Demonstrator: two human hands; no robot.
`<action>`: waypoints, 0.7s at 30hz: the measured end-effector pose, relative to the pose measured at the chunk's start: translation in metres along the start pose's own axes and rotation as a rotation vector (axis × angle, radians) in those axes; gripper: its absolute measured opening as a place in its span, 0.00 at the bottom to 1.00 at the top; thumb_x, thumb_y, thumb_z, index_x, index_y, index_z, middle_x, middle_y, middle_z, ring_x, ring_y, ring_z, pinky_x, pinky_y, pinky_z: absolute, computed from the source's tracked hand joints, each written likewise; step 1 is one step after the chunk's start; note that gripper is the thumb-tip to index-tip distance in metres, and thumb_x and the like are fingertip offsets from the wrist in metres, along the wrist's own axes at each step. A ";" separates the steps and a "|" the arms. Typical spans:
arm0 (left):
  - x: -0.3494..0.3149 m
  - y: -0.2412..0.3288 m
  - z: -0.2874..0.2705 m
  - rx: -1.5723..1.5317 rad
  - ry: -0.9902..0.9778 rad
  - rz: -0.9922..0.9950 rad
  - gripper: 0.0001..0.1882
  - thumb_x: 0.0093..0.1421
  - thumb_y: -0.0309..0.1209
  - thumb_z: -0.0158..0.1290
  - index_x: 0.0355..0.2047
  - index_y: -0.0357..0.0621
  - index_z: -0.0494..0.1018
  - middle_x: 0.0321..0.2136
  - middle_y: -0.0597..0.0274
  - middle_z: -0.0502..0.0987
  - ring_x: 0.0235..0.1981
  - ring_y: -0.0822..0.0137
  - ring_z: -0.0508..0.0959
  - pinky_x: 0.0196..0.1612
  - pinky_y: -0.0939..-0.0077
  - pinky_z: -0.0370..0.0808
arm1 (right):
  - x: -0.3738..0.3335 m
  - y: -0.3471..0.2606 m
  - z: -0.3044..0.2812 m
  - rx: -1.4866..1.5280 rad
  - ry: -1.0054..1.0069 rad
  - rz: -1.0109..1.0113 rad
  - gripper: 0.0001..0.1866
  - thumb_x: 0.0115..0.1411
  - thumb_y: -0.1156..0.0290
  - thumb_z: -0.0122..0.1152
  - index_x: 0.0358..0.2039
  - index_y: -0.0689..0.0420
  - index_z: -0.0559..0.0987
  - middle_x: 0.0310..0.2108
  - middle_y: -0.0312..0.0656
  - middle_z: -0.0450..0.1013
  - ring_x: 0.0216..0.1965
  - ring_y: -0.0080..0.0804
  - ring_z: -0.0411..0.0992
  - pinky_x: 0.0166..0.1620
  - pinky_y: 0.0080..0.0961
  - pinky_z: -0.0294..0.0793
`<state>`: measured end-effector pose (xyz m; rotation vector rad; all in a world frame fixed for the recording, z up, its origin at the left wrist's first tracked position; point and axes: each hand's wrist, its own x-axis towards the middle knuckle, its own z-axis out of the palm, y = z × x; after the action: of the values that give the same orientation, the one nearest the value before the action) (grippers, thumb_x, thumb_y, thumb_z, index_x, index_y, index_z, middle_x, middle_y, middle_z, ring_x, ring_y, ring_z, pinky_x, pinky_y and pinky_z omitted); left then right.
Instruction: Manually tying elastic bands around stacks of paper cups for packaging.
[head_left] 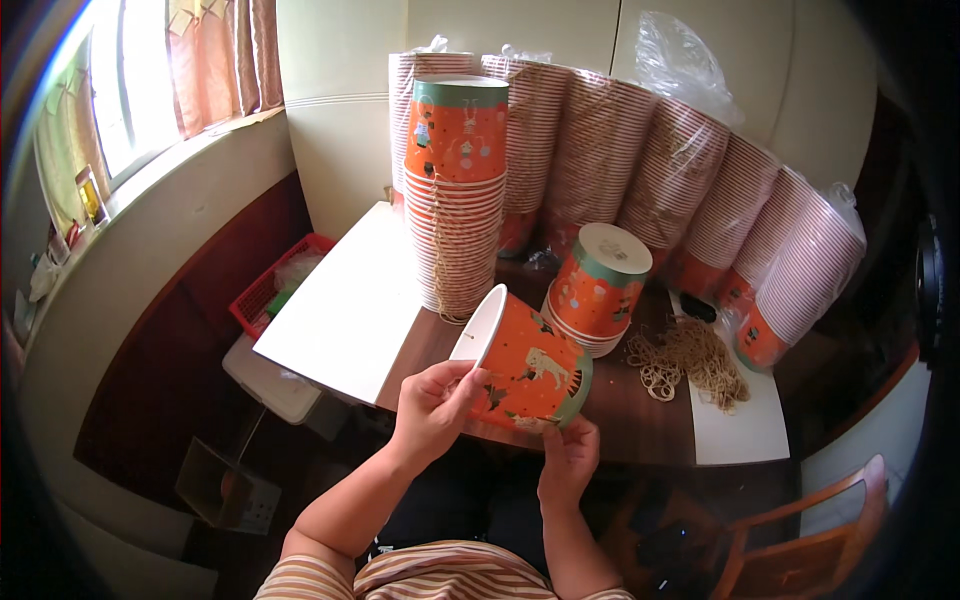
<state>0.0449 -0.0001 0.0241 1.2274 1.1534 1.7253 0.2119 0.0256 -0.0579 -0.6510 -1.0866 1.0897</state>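
Both my hands hold an orange paper bucket with animal drawings and a green band round its base. It is tilted, its white open mouth toward the left and its base toward the right. My left hand pinches the rim side, thumb outside. My right hand grips the lower edge by the green base. A small brown bit shows at the inside of the mouth. Just beyond stands a short stack of upside-down buckets. Left of that rises a tall stack of upside-down buckets with tan cord hanging down its side.
A tangled pile of tan cord loops lies right on the brown table. Several plastic-wrapped bucket stacks line the back. White boards cover the left end. A red basket sits beyond; a wooden chair stands lower right.
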 end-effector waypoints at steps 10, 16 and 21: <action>0.026 0.053 -0.028 0.066 -0.336 0.171 0.17 0.67 0.34 0.44 0.45 0.32 0.74 0.44 0.52 0.76 0.47 0.65 0.74 0.51 0.73 0.68 | 0.036 0.003 -0.035 0.427 0.103 0.504 0.09 0.65 0.67 0.47 0.41 0.56 0.71 0.41 0.38 0.71 0.41 0.30 0.71 0.40 0.24 0.74; 0.064 0.063 -0.048 0.418 -0.517 0.350 0.12 0.64 0.29 0.47 0.42 0.34 0.75 0.43 0.51 0.76 0.45 0.58 0.75 0.50 0.67 0.71 | 0.053 0.021 -0.070 0.819 -0.144 0.794 0.23 0.65 0.68 0.43 0.59 0.60 0.62 0.59 0.47 0.63 0.57 0.42 0.65 0.54 0.40 0.71; 0.075 0.065 -0.040 0.565 -0.647 0.378 0.12 0.62 0.28 0.49 0.42 0.34 0.75 0.42 0.50 0.76 0.44 0.56 0.76 0.49 0.68 0.72 | 0.054 0.048 -0.082 0.906 -0.237 0.836 0.23 0.65 0.67 0.45 0.60 0.57 0.62 0.60 0.46 0.62 0.58 0.43 0.63 0.58 0.44 0.67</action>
<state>-0.0190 0.0349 0.1032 2.2594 1.0653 1.0903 0.2738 0.1000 -0.1092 -0.2115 -0.3674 2.2290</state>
